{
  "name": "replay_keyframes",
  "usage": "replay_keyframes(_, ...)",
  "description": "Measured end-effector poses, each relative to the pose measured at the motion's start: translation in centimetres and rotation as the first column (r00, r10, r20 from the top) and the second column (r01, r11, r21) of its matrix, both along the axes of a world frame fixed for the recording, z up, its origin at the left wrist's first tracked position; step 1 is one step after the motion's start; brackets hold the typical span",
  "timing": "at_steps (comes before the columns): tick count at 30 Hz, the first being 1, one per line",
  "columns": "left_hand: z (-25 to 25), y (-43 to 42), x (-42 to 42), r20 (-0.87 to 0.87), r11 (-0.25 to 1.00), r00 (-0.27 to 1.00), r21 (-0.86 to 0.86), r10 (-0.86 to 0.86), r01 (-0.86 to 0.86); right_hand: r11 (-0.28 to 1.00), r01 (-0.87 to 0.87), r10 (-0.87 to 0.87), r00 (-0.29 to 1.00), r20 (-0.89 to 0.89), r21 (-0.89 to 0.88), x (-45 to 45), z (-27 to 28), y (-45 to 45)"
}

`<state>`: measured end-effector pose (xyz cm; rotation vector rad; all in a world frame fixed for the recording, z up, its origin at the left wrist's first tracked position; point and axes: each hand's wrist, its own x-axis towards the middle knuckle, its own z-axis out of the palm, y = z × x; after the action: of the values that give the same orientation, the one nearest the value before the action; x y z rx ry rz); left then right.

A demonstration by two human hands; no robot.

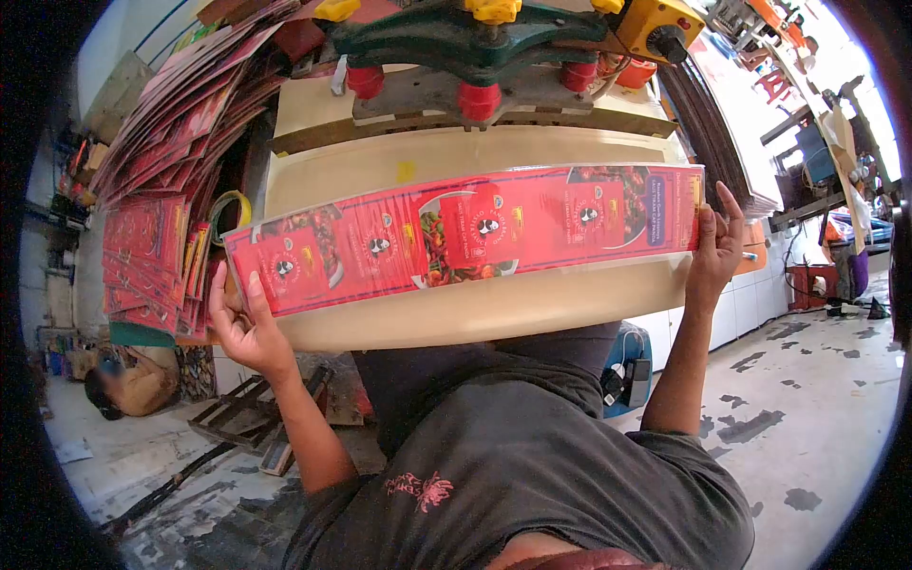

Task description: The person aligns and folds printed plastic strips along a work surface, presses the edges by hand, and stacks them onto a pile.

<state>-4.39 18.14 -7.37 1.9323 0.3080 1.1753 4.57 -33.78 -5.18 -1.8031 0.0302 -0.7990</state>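
Observation:
A long red printed sheet with food pictures and round logos stretches across the view, its right end a little higher than its left. My left hand grips the left end, with the thumb and fingers at the sheet's edge. At the right end, my right hand holds the sheet with the thumb in front and the index finger pointing up. Below and behind the sheet lies the pale work board of a press. Whether the sheet touches the board, I cannot tell.
A dark green press with red feet and yellow knobs stands beyond the board. Its yellow control box is at upper right. Stacks of red printed sheets and a tape roll are at left. A person is low at left.

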Motion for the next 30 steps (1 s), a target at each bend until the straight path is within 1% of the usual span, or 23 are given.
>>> replay_keyframes(2, 0.5, -0.3, 0.0, 0.025, 1.000, 1.000, 0.013, 0.000, -0.001, 1.000, -0.006, 0.006, 1.000, -0.002, 0.010, -0.1, 0.2, 0.1)
replay_keyframes(4, 1.2, -0.6, -0.3, -0.087, 0.998, 0.996, -0.051, -0.035, 0.031, 0.994, -0.020, 0.027, 0.997, -0.069, 0.103, 0.0, 0.5, 0.3)
replay_keyframes(5, 1.3, -0.5, -0.5, -0.088, 0.998, 0.995, -0.054, -0.049, 0.045, 0.995, -0.006, 0.014, 0.997, -0.070, 0.101, 0.0, 0.5, 0.1)
replay_keyframes(7, 0.8, 0.9, -1.3, -0.293, 0.986, 0.950, -0.151, -0.111, 0.069, 0.966, -0.146, 0.187, 0.965, -0.183, 0.214, -0.4, 0.3, -0.9)
replay_keyframes(8, 0.2, 1.9, -1.7, -0.374, 0.978, 0.915, -0.190, -0.151, 0.084, 0.978, -0.123, 0.177, 0.915, -0.362, 0.169, -0.9, 0.6, -1.8)
replay_keyframes(9, 0.5, 1.6, -2.1, -0.372, 0.975, 0.912, -0.195, -0.174, 0.107, 0.965, -0.140, 0.219, 0.899, -0.380, 0.224, -1.0, 0.8, -1.4)
replay_keyframes(11, 2.0, 1.1, -3.1, -0.459, 0.963, 0.861, -0.244, -0.220, 0.116, 0.932, -0.116, 0.242, 0.904, -0.352, 0.343, -1.4, 1.5, 0.0)
replay_keyframes(12, 2.8, 0.7, -3.8, -0.458, 0.960, 0.857, -0.247, -0.237, 0.133, 0.913, -0.108, 0.257, 0.902, -0.348, 0.392, -1.6, 1.0, -0.2)
replay_keyframes(14, 3.7, 0.3, -5.1, -0.500, 0.889, 0.778, -0.429, -0.381, 0.160, 0.851, -0.142, 0.330, 0.893, -0.305, 0.505, -1.9, 0.5, 0.0)
replay_keyframes(15, 3.5, 0.5, -5.9, -0.496, 0.886, 0.775, -0.429, -0.391, 0.173, 0.804, -0.161, 0.369, 0.890, -0.267, 0.572, -2.0, 0.5, 0.9)
replay_keyframes(16, 3.3, 1.0, -6.8, -0.546, 0.861, 0.693, -0.458, -0.470, 0.222, 0.766, -0.147, 0.396, 0.874, -0.280, 0.625, -2.3, 1.2, 1.9)
replay_keyframes(17, 3.4, 1.0, -7.0, -0.591, 0.831, 0.600, -0.489, -0.539, 0.266, 0.745, -0.177, 0.451, 0.844, -0.290, 0.643, -2.3, 1.0, 2.2)
replay_keyframes(19, 3.8, 0.7, -7.4, -0.575, 0.815, 0.600, -0.520, -0.556, 0.256, 0.687, -0.178, 0.524, 0.793, -0.311, 0.705, -2.5, 0.4, 2.8)
replay_keyframes(20, 4.0, 0.1, -7.6, -0.560, 0.801, 0.607, -0.550, -0.564, 0.236, 0.720, -0.155, 0.480, 0.816, -0.323, 0.677, -2.9, 0.5, 3.9)
replay_keyframes(21, 4.1, -0.5, -7.7, -0.558, 0.799, 0.604, -0.549, -0.569, 0.245, 0.721, -0.151, 0.472, 0.821, -0.320, 0.676, -3.4, 0.9, 4.2)
replay_keyframes(23, 4.1, -1.6, -7.8, -0.332, 0.678, 0.709, -0.682, -0.622, 0.275, 0.817, -0.274, 0.559, 0.595, -0.578, 0.508, -4.6, 2.1, 4.5)
replay_keyframes(24, 4.0, -2.0, -7.8, -0.329, 0.674, 0.706, -0.683, -0.627, 0.281, 0.807, -0.372, 0.587, 0.423, -0.690, 0.459, -5.6, 3.9, 5.5)
replay_keyframes(25, 3.7, -2.3, -7.9, -0.249, 0.600, 0.726, -0.753, -0.641, 0.271, 0.677, -0.551, 0.674, 0.198, -0.712, 0.488, -6.0, 4.7, 5.9)
replay_keyframes(26, 3.2, -2.1, -8.0, -0.208, 0.558, 0.733, -0.785, -0.647, 0.269, 0.463, -0.723, 0.729, -0.018, -0.684, 0.513, -6.3, 4.6, 6.5)
replay_keyframes(27, 2.8, -2.0, -8.1, -0.167, 0.514, 0.741, -0.815, -0.650, 0.268, 0.300, -0.744, 0.754, -0.198, -0.626, 0.597, -6.7, 4.2, 7.3)
replay_keyframes(28, 1.8, -1.2, -8.5, -0.145, 0.512, 0.737, -0.804, -0.660, 0.301, 0.158, -0.711, 0.761, -0.355, -0.543, 0.685, -7.0, 3.2, 8.1)
replay_keyframes(29, 0.6, -0.2, -9.0, -0.123, 0.509, 0.732, -0.793, -0.671, 0.334, 0.165, -0.713, 0.761, -0.348, -0.548, 0.682, -7.5, 1.3, 8.8)
replay_keyframes(30, -0.1, 0.4, -9.3, -0.087, 0.505, 0.737, -0.781, -0.670, 0.367, 0.118, -0.615, 0.880, -0.299, -0.369, 0.780, -8.4, -0.9, 9.3)
